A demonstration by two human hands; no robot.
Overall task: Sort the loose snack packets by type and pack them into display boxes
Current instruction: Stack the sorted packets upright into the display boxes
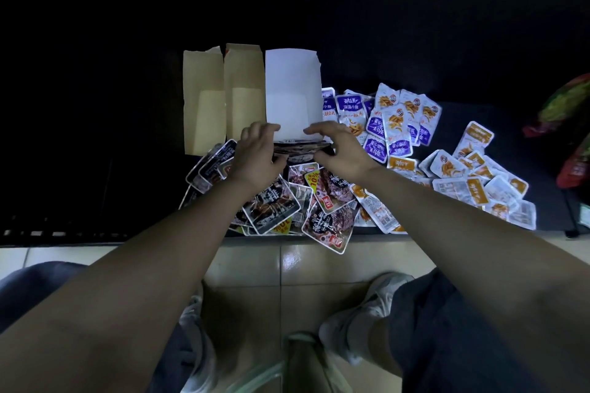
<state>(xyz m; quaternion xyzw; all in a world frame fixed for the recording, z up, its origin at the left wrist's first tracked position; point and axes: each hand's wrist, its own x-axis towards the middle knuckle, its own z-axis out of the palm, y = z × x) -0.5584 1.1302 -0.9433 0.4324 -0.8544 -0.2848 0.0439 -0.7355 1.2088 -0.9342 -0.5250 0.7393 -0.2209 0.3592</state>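
Packing step: your left hand [255,155] and right hand [340,147] grip a stack of black-labelled packets [301,147] from both sides, fingers curled round it, at the white display box [292,89] mouth. Next, slide it in level.

Black table [510,124]. Two brown display boxes [204,105] and a white display box [292,89] side by side, centre. Black snack packets [271,204] heaped at near edge. Purple snack packets [396,124] and orange snack packets [472,182] toward right edge.
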